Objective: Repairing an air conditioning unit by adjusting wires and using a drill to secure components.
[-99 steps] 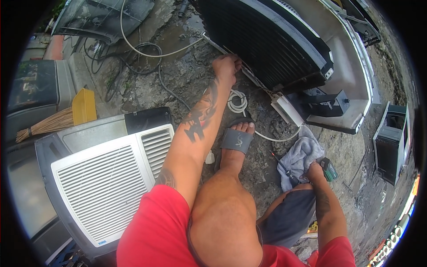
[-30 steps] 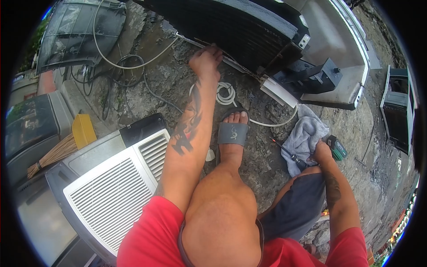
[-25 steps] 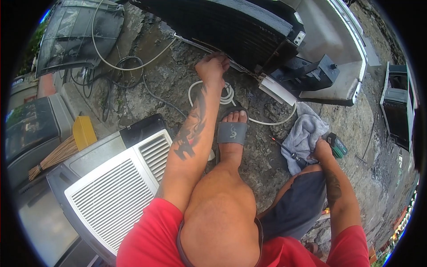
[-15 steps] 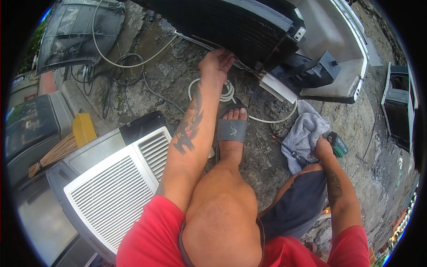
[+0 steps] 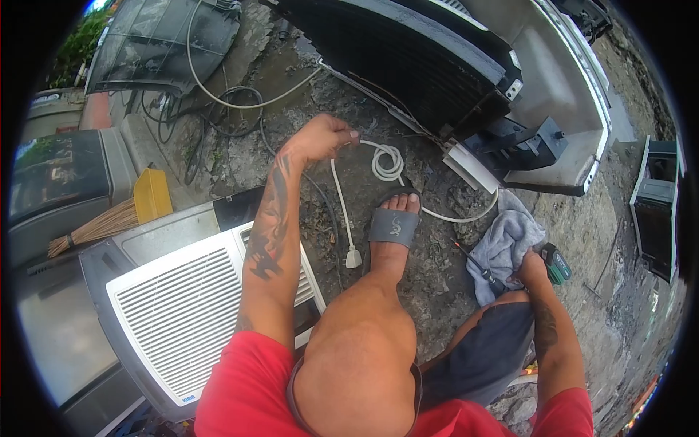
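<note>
My left hand (image 5: 328, 138), fingers pinched together, holds a white power cord (image 5: 340, 191) above the ground. One end hangs from the hand to a white plug (image 5: 353, 257) beside my sandalled foot. The other side runs to a loose coil (image 5: 386, 162) and on toward a dark finned air-conditioner chassis (image 5: 393, 69). At the right, my right hand (image 5: 531, 269) is closed around a green and black cordless drill (image 5: 556, 264). The drill's long bit points up and left, across a crumpled grey towel (image 5: 513, 233). My fingers hide most of the handle.
A white louvred front panel (image 5: 182, 320) lies at my left, near a straw broom (image 5: 95, 227) with a yellow dustpan (image 5: 152, 195). Dark cables (image 5: 240, 109) cross the rough ground. A pale casing (image 5: 561, 80) stands far right, with another unit (image 5: 654, 211) beyond.
My left hand has moved left and toward me from the chassis edge, lifting the white cord. The hanging cord and plug now show. The view shifted slightly; my right hand stays by the towel.
</note>
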The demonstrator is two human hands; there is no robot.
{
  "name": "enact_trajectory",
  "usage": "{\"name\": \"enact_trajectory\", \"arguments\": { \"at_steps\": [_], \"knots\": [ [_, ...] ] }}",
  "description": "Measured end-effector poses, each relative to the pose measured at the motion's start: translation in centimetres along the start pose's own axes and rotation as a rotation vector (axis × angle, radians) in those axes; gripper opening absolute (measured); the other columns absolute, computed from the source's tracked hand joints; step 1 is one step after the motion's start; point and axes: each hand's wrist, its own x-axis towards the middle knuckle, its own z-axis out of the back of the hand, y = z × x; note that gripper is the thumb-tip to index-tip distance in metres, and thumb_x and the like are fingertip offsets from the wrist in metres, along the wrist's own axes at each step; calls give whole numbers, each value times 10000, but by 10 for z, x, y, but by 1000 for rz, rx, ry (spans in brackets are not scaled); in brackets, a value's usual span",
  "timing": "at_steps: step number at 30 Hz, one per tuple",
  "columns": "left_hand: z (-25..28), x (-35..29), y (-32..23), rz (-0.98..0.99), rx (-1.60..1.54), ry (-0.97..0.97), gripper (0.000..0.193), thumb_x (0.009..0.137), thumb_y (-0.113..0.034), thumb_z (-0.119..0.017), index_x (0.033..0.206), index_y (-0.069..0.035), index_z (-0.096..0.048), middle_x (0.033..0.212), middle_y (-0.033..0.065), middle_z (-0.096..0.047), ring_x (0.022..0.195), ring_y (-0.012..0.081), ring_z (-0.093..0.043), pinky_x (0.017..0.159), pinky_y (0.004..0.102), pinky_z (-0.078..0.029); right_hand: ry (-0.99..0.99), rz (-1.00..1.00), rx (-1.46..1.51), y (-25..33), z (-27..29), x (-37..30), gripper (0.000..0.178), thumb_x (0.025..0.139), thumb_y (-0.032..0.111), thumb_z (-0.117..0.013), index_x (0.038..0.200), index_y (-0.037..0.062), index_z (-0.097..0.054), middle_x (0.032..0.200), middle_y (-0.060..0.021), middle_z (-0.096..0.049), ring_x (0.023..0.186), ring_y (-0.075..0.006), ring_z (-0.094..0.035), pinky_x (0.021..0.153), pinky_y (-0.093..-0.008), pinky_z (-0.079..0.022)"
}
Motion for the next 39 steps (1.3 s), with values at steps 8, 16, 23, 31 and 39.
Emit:
{"name": "enact_trajectory", "arguments": {
  "at_steps": [8,16,23,31,39],
  "knots": [
    [19,50,-5,35,111,-69,373,880,-321,-719,1076,-4,-690,657,-8,-571,538,83,-528,492,240,-456,-48,71,-25,1,-3,5,1075,435,294,-980,1284,-71,-432,1101,-245,-663,1061,-373,-642,900,-405,-536],
    [-41,77,-28,151,128,223,358,903,-316,-691,1096,-15,-678,741,0,-600,561,76,-537,469,234,-473,-78,106,6,-8,-8,6,1032,418,308,-982,1225,-81,-469,1063,-253,-669,1032,-372,-653,878,-405,-542],
    [-38,92,-17,25,-36,78,237,884,-226,-716,980,-11,-693,710,-10,-581,577,88,-505,493,242,-452,-84,70,-22,-6,-8,3,1029,427,299,-981,1234,-75,-465,1070,-254,-668,1037,-372,-652,881,-405,-542],
    [-33,108,-15,-339,576,-204,303,899,-308,-667,961,-14,-705,778,153,-684,761,268,-656,713,391,-492,-53,61,2,0,-5,5,1020,435,275,-978,1244,-71,-463,1068,-247,-672,1045,-369,-650,888,-404,-538],
    [-40,103,-19,-126,-83,-83,196,930,-124,-587,1058,12,-646,800,14,-615,659,92,-548,531,224,-413,-73,44,22,6,4,-3,998,428,249,-979,1234,-59,-477,1094,-258,-662,1067,-379,-639,910,-410,-528]
  ]
}}
